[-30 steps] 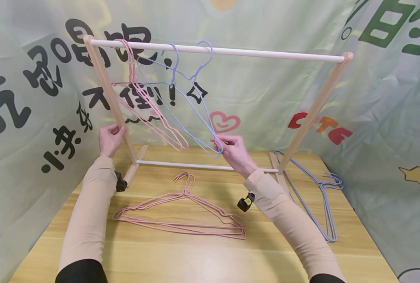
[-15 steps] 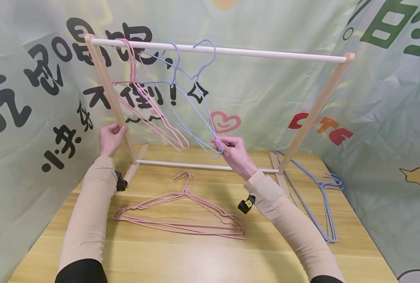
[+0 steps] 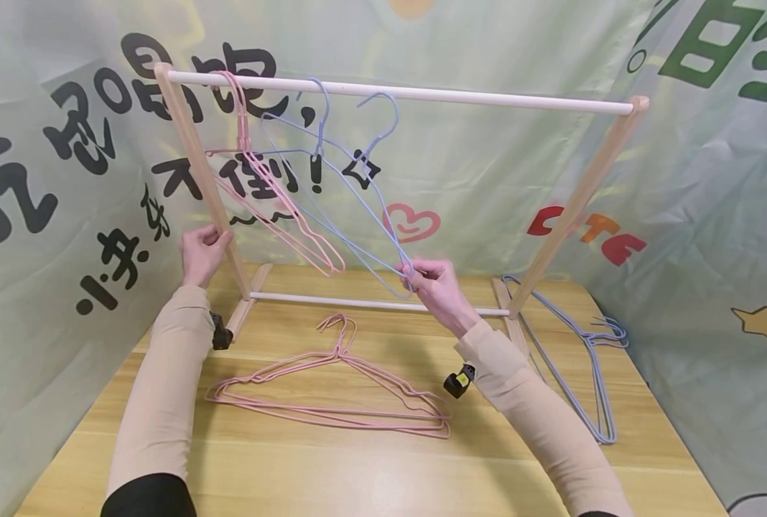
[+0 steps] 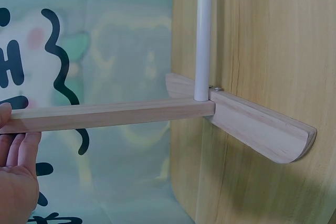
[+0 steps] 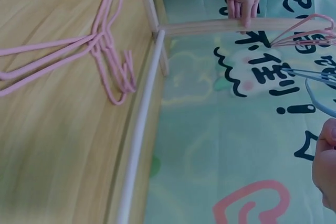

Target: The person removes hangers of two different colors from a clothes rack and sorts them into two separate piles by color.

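My left hand (image 3: 202, 257) grips the wooden left post (image 3: 191, 147) of a small clothes rack, low on the post; in the left wrist view the fingers (image 4: 21, 153) wrap its edge. My right hand (image 3: 442, 291) pinches a light-blue clothes hanger (image 3: 396, 116) at its lower corner. That hanger is tilted, its hook below the white top rail (image 3: 487, 98) and apart from it. A second blue hanger (image 3: 326, 115) hangs on the rail just left of it. Further left, several pink hangers (image 3: 241, 122) hang close together near the post.
Stacked pink hangers (image 3: 340, 352) lie on the wooden table (image 3: 332, 474) in front of the rack. Several blue hangers (image 3: 594, 359) lie at the right, beside the right post (image 3: 577, 205). A white lower bar (image 3: 345, 301) joins the rack's feet. Printed cloth hangs behind.
The blue hanger in my right hand has come off the top rail; its hook has dropped below it. The right hand has shifted slightly right and down. My left hand stays on the post.
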Action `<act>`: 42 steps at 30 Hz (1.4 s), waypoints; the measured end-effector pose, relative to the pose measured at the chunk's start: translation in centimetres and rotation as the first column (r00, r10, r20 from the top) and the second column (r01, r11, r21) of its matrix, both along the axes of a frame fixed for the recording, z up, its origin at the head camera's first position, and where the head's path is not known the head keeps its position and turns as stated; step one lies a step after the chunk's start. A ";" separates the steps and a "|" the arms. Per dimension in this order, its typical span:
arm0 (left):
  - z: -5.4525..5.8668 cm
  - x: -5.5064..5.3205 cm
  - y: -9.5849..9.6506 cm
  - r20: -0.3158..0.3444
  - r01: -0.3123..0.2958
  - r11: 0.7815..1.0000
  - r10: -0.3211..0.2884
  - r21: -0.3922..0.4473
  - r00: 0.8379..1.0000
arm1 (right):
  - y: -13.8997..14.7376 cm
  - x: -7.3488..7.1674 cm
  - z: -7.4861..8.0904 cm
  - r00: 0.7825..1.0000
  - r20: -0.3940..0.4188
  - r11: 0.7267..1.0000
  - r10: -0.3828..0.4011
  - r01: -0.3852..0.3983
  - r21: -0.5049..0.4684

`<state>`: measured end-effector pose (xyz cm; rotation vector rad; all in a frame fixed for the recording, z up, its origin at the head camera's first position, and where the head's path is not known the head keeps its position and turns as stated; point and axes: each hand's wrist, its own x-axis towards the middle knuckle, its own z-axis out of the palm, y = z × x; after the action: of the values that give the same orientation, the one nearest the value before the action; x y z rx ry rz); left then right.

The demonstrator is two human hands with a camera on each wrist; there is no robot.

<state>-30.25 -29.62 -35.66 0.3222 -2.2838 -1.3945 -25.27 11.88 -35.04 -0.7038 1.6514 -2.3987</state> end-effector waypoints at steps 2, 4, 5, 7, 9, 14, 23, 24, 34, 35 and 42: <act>-0.1 0.0 0.0 0.002 0.000 1.000 0.000 0.005 1.000 | 0.4 0.0 -0.4 1.000 0.008 0.999 -0.011 0.011 0.030; -0.1 0.0 0.1 0.002 0.000 1.000 0.000 0.007 1.000 | 0.7 0.0 -0.8 1.000 0.012 0.999 -0.019 0.019 0.048; -0.1 0.0 0.1 0.002 0.000 1.000 0.000 0.009 1.000 | 0.9 0.0 -1.0 1.000 0.010 0.998 -0.021 0.020 0.052; -0.2 0.0 0.1 0.003 0.001 1.000 -0.001 0.012 1.000 | 1.2 -0.1 -1.4 1.000 -0.001 0.998 -0.022 0.022 0.060; -0.2 0.0 0.1 0.001 0.001 1.000 -0.001 0.015 1.000 | 1.5 -0.1 -1.8 1.000 -0.013 0.998 -0.025 0.025 0.061; -0.1 0.0 0.1 0.001 0.000 1.000 0.000 0.017 1.000 | 2.5 0.0 -2.7 0.998 -0.052 0.995 -0.031 0.035 0.093; 0.0 0.0 0.0 -0.007 0.006 1.000 -0.006 0.023 1.000 | 4.4 0.3 -4.3 0.996 -0.080 0.977 -0.050 0.066 0.204; 0.0 0.0 0.0 -0.008 0.007 1.000 -0.006 0.026 1.000 | 4.6 0.3 -4.4 0.995 -0.081 0.976 -0.053 0.069 0.207; 0.0 0.0 -0.1 0.015 0.007 1.000 -0.008 0.024 1.000 | 6.9 1.2 -5.3 0.988 -0.101 0.912 -0.118 0.148 0.381; 0.0 0.0 -0.1 0.017 0.006 1.000 -0.006 0.021 1.000 | 7.2 1.3 -5.5 0.988 -0.105 0.905 -0.116 0.149 0.398; 0.1 0.1 0.0 0.015 0.007 1.000 -0.008 0.013 1.000 | 9.9 2.3 -6.4 0.984 -0.155 0.893 -0.084 0.143 0.427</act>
<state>-30.13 -29.59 -35.58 0.3299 -2.2911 -1.4163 -22.98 21.74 -41.47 -0.7107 2.2401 -1.9625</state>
